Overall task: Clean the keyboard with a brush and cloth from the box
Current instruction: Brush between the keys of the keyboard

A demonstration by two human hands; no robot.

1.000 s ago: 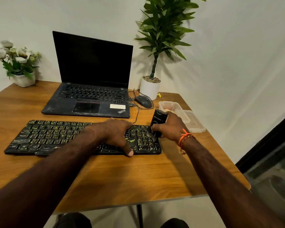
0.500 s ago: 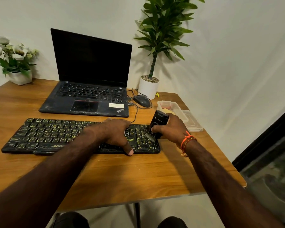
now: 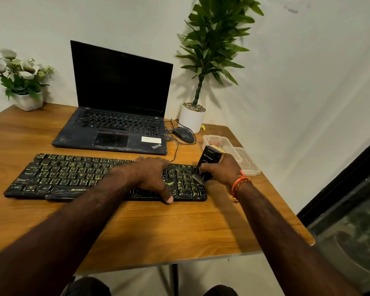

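Observation:
A black keyboard (image 3: 68,176) with yellow-green legends lies across the wooden table (image 3: 158,227). My left hand (image 3: 152,176) rests flat on its right half, thumb at the front edge. My right hand (image 3: 222,169) grips a black brush (image 3: 207,162), whose pale bristles touch the keys at the keyboard's right end. The clear plastic box (image 3: 228,144) stands just behind my right hand, with something yellow and red inside. I cannot make out the cloth for certain.
An open black laptop (image 3: 120,116) sits behind the keyboard, a wired mouse (image 3: 183,134) to its right. A tall plant in a white pot (image 3: 191,119) stands at the back right, a flower pot (image 3: 28,101) at the back left. The box lid (image 3: 247,161) lies near the table's right edge.
The brush in my right hand has shifted slightly over the keys at the keyboard's right end. My left hand has stayed on the keyboard. The camera view has shifted a little.

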